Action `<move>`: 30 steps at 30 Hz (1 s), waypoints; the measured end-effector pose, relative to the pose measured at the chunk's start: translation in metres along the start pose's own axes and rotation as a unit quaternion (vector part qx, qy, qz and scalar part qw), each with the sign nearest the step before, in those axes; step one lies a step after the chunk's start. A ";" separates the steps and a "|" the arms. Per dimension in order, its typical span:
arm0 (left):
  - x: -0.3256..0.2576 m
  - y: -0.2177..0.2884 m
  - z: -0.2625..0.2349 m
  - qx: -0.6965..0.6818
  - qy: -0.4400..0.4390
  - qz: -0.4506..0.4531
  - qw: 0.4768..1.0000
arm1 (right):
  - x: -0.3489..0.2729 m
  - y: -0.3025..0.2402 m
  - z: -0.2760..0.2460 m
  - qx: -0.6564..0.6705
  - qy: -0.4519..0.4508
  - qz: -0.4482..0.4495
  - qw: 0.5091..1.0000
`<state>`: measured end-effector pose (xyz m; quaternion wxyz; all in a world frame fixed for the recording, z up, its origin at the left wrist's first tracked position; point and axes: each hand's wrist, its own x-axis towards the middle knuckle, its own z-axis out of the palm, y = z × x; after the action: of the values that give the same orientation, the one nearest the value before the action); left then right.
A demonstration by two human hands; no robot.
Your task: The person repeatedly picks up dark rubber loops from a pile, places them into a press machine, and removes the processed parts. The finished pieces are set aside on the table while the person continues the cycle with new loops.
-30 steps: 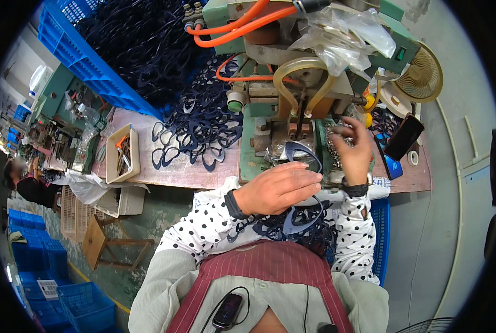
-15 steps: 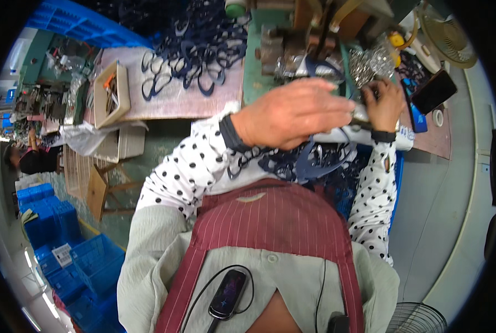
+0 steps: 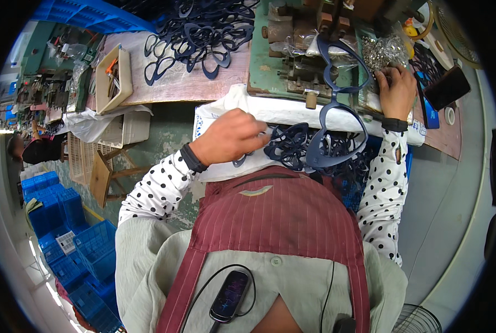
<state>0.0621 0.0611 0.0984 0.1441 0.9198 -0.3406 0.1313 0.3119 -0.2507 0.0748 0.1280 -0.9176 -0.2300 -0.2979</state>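
My left hand point(image 3: 231, 136) is over the white cloth at my lap, fingers curled together; what they hold, if anything, is hidden. To its right a dark blue eyeglass frame front point(image 3: 324, 150) stands lengthwise between the machine point(image 3: 309, 69) and my lap, apart from both hands. Its upper lens opening lies before the machine's metal parts. My right hand point(image 3: 398, 91) reaches down at a heap of small shiny metal parts point(image 3: 378, 51), fingers bent and apart, tips partly hidden. Several more blue frames point(image 3: 289, 145) lie heaped in front of my apron.
Many blue frames point(image 3: 203, 39) cover the pink tabletop left of the machine. A cream tray point(image 3: 127, 89) with tools stands farther left. A phone point(image 3: 448, 89) is propped beside my right hand. Blue crates point(image 3: 98, 250) are stacked low on the left, near a wooden stool point(image 3: 101, 180).
My left hand has moved left and toward me, away from the machine, uncovering the blue frame front. My right hand stays at the metal parts. The view has shifted slightly.
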 end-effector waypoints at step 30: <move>0.045 0.060 0.137 -0.099 -0.085 -0.382 0.915 | -0.003 0.013 0.008 0.131 0.052 0.158 0.977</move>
<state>0.0747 -0.0572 -0.0023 0.2443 0.9685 0.0145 -0.0466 0.3200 -0.2596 0.0660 0.3042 -0.9009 -0.1119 -0.2886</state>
